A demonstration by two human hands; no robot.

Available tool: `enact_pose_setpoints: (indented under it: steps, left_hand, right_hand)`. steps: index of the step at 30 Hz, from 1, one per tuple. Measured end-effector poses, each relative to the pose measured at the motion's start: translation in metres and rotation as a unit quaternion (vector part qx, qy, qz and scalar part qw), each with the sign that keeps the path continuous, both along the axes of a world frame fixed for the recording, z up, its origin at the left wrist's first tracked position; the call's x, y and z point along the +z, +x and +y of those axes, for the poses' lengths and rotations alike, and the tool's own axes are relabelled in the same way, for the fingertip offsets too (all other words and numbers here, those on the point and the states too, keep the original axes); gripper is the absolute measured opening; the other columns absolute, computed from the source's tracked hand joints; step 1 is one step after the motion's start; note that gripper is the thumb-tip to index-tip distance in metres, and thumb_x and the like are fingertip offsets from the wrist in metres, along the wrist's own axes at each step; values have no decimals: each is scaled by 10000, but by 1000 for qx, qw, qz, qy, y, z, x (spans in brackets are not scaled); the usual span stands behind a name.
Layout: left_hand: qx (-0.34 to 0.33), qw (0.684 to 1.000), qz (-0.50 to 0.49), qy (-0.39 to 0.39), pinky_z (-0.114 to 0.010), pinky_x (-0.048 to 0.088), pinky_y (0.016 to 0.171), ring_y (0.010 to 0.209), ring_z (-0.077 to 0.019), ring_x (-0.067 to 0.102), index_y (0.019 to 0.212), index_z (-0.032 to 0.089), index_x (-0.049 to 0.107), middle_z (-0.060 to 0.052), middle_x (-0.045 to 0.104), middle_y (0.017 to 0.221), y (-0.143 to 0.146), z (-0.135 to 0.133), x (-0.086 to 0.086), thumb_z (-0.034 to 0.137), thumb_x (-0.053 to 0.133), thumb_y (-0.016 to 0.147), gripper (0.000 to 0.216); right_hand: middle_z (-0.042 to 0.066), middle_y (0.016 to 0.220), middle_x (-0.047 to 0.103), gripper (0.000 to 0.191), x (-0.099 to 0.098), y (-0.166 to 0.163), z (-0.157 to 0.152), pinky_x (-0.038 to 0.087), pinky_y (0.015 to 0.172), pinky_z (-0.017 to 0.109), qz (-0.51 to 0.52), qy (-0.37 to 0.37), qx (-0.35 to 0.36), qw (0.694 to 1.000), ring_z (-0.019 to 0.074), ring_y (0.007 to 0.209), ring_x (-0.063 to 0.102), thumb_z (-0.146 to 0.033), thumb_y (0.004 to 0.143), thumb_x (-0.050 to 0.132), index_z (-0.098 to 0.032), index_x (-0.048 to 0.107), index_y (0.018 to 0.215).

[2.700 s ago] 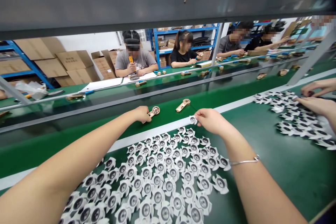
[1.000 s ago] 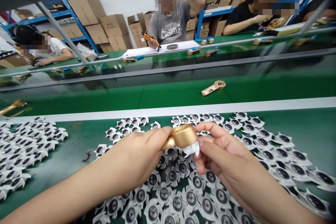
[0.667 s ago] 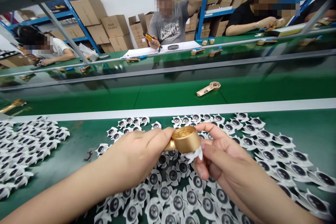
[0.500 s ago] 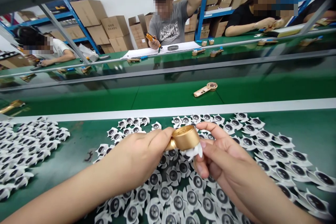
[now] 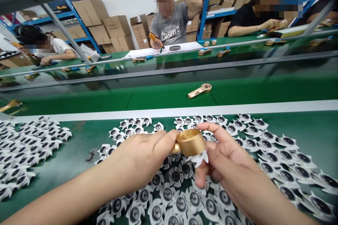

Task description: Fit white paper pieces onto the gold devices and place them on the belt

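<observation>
one gold housing (image 5: 190,142), two hands

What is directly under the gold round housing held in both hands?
A white fan blade sticks out below the gold housing, pinched by the right hand. How far it is seated inside is hidden. The left hand covers the handle.

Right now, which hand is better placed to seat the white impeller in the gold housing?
Probably the right hand: its fingertips pinch the white impeller right under the gold housing. The left hand grips the housing by its handle end, so it looks tied up steadying it.
</observation>
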State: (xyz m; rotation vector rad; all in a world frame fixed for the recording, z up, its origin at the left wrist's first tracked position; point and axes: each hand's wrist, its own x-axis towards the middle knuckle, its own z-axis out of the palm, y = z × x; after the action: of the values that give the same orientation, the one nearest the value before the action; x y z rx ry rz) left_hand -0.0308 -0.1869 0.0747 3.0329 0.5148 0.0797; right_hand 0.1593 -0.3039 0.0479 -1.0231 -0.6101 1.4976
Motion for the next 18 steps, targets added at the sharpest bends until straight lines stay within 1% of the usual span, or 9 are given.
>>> enact_pose_setpoints:
  steps: [3,6,8,10,13,15,18]
  left_hand:
    - [-6,1000,16,-7,-310,518,592,743,-197,639,1320,235,280,-28,630,965,1,-1,6,85,345,872,477]
    - [-12,999,39,17,-297,490,540,698,-190,615,1320,217,281,-26,614,925,0,-1,11,84,320,883,459]
    - [-15,998,52,28,-293,472,520,687,-191,604,1319,204,281,-31,608,923,-1,-1,12,89,315,893,443]
    - [-16,998,55,26,-292,470,533,692,-191,600,1327,208,278,-34,609,933,-1,-1,11,101,324,903,440]
    - [-12,999,28,-13,-293,482,599,727,-185,611,1345,225,265,-40,622,979,-1,-3,8,111,344,904,462]
    - [-1,999,8,-50,-287,474,634,755,-181,621,1347,238,257,-40,628,1008,-1,-5,7,106,356,894,482]
    - [29,995,3,-100,-262,428,590,684,-164,609,1328,267,271,-8,633,930,0,-7,10,116,369,898,466]
  right_hand:
    - [-12,690,659,460,-1,-1,-1,497,628,297,-38,7,-6,999,175,560,654,-446,961,551,-276,297,1305]
    - [-20,688,649,470,-1,0,-1,509,628,303,-58,11,-5,998,176,556,655,-430,969,544,-279,279,1326]
    - [-22,682,645,493,-1,2,-1,514,624,302,-72,17,-5,997,177,554,655,-435,967,549,-282,268,1342]
    - [-13,688,656,517,0,4,-1,526,651,317,-83,22,-7,996,183,574,660,-451,963,552,-285,260,1357]
    - [-5,675,664,517,3,5,-3,530,705,346,-79,26,-8,996,196,605,669,-477,961,543,-287,278,1362]
    - [-5,656,659,497,8,5,-4,520,697,348,-73,20,-14,997,205,609,673,-483,958,538,-284,310,1352]
    - [2,707,663,509,15,3,-5,512,682,352,-80,19,-34,996,204,605,667,-449,913,603,-289,357,1329]
